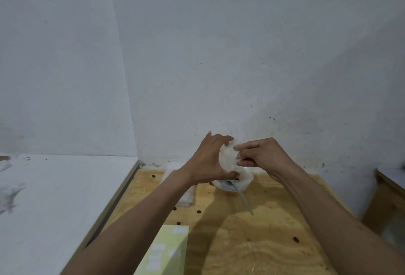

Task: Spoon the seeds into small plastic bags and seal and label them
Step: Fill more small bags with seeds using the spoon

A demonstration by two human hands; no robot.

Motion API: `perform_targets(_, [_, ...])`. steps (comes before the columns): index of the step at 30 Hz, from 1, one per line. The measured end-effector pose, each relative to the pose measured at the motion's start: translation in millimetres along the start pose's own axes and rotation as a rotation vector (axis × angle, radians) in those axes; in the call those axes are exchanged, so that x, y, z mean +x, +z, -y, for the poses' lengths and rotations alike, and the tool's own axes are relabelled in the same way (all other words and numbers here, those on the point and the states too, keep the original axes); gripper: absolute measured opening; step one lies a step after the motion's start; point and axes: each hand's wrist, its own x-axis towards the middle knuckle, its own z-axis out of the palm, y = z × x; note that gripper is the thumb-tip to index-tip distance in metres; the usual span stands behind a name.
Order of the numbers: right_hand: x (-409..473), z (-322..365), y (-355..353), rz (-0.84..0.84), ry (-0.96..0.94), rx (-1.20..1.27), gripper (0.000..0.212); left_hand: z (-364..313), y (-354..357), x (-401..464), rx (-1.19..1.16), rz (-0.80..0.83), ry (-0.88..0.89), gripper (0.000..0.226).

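Both hands are up in front of the wall working a small clear plastic bag [228,158]; the left hand [206,163] has its fingers curled around the bag's left side with the thumb under it, and the right hand [263,156] pinches the bag's top edge, so both are grasping it. Right below sits a clear bowl [243,181] on the plywood counter [252,241] with a spoon [244,202] sticking out toward the camera; a few dark seeds [199,211] are scattered loose on the wood, and a pale green sheet [166,250] lies near the front edge beside the left forearm. Can't tell if the bag has any seeds in it, too blurry.
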Motion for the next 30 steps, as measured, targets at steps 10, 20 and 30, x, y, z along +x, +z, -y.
perform_targets(10, [-8.8,-7.0,7.1,-0.216,-0.477,-0.755,0.004,12.9,20.2,1.6,0.308,-0.129,0.035,0.088])
perform_targets(20, [-3.1,-9.9,2.6,0.128,-0.194,-0.377,0.048,8.2,21.9,-7.2,0.148,-0.028,-0.039,0.095])
perform_targets(30, [-3.5,-7.9,15.1,0.187,-0.184,-0.476,0.057,-3.0,23.9,-8.1,0.038,-0.053,-0.04,0.074])
